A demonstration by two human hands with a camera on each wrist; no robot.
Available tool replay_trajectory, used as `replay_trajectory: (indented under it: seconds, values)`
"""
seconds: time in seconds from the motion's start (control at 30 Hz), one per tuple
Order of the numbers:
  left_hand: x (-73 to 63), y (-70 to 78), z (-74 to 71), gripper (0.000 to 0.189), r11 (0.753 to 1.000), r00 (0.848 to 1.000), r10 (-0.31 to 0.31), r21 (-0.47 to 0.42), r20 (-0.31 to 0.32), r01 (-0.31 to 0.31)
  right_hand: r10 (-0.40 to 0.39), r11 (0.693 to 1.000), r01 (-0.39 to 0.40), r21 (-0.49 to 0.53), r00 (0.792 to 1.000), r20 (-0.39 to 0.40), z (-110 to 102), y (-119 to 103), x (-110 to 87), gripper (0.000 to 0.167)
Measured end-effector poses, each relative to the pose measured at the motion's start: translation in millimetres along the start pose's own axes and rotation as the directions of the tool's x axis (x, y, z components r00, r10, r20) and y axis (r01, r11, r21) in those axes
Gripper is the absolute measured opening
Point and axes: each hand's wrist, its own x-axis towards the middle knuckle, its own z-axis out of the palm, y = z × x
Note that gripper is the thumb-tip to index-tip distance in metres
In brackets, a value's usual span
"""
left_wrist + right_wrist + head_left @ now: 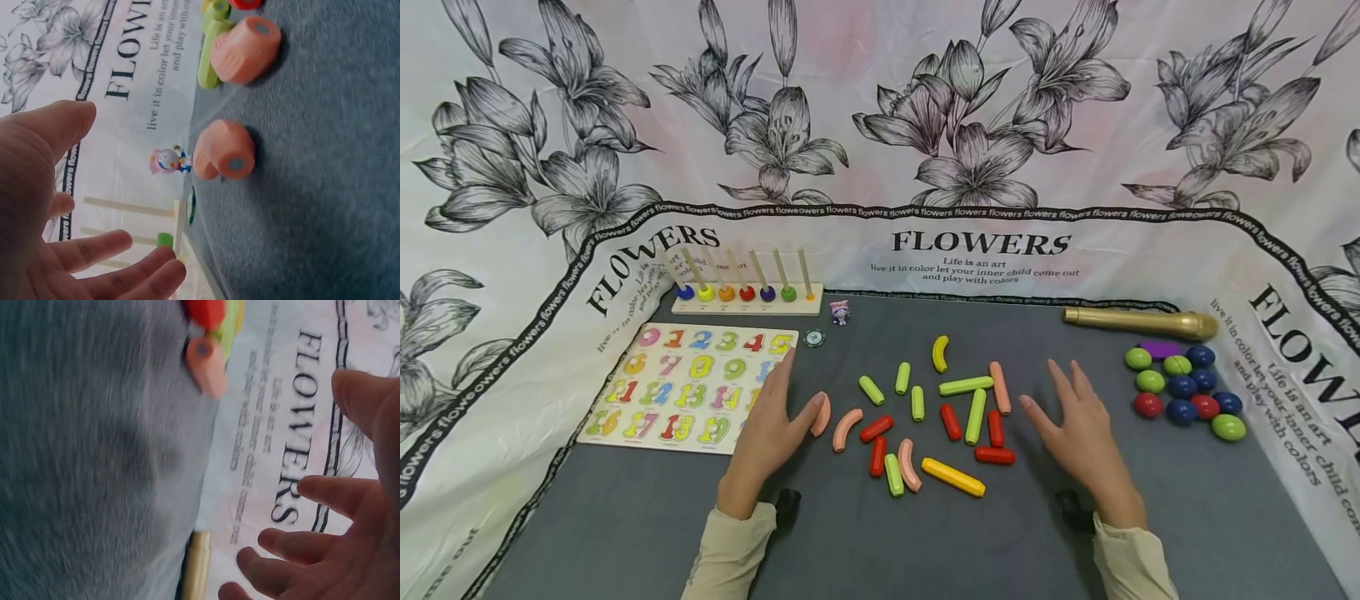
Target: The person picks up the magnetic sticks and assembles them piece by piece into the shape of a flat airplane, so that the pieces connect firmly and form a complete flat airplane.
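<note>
My left hand [767, 437] is held over the right edge of a number board, fingers extended and nothing in its grasp. Close to its thumb lies a curved salmon piece [822, 414]; in the left wrist view this piece [219, 147] shows a grey round end. My right hand [1086, 442] is spread, also holding nothing, to the right of a straight salmon stick [999, 388]. Between the hands lie scattered plastic sticks: red [995, 455], green [975, 417], a long orange-yellow one [953, 477], a curved yellow one [940, 354] and more curved salmon ones [847, 430].
The number board [688, 387] lies at left, with a peg stand [745, 307] behind it. A small figurine [840, 312] and a round green token [814, 337] are nearby. At right are a gold microphone-shaped stick [1138, 322], several coloured balls [1182, 387] and a purple piece [1157, 348].
</note>
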Motion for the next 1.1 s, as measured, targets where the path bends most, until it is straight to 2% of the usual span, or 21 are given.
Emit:
replay_trajectory:
  seconds: [0.1, 0.2, 0.33, 0.5, 0.63, 0.7, 0.9, 0.97, 1.1]
  values:
    - [3.3, 3.3, 0.8, 0.087, 0.998, 0.999, -0.031, -0.045, 0.01, 0.031, -0.02, 0.997, 0.019, 0.071, 1.0, 0.008, -0.5, -13.0, -4.0, 0.081]
    - [6.2, 6.5, 1.2, 0.084, 0.996, 0.998, -0.055, -0.071, 0.018, 0.056, -0.087, 0.989, 0.089, 0.114, 0.996, -0.027, 4.7, -27.2, -7.1, 0.074]
    - [8.3, 10.0, 2.3, 0.083, 0.992, 0.997, -0.081, -0.092, 0.016, 0.082, -0.19, 0.964, 0.201, 0.177, 0.979, -0.078, 17.4, -45.0, -10.9, 0.066]
    - [10.4, 11.6, 5.7, 0.087, 0.987, 0.99, -0.139, -0.078, 0.021, 0.141, -0.282, 0.934, 0.292, 0.207, 0.956, -0.079, 35.3, -65.9, -12.8, 0.057]
    - [11.4, 12.0, 9.9, 0.087, 0.98, 0.981, -0.193, -0.046, 0.034, 0.195, -0.336, 0.919, 0.338, 0.204, 0.941, -0.046, 50.2, -79.2, -14.7, 0.046]
    - [10.9, 11.5, 11.9, 0.08, 0.979, 0.978, -0.203, -0.027, 0.036, 0.204, -0.358, 0.912, 0.355, 0.206, 0.934, -0.025, 57.2, -85.0, -15.5, 0.038]
    - [6.7, 9.5, 16.1, 0.046, 0.983, 0.984, -0.178, 0.042, 0.031, 0.176, -0.439, 0.886, 0.429, 0.173, 0.899, 0.018, 76.1, -95.5, -17.1, 0.012]
    - [5.2, 8.8, 17.1, 0.039, 0.984, 0.986, -0.164, 0.069, 0.037, 0.162, -0.472, 0.874, 0.466, 0.138, 0.881, 0.014, 81.7, -97.3, -18.3, 0.014]
    - [2.9, 8.3, 18.6, 0.032, 0.983, 0.987, -0.153, 0.107, 0.053, 0.147, -0.519, 0.854, 0.519, 0.032, 0.855, 0.012, 90.5, -100.0, -22.5, 0.029]
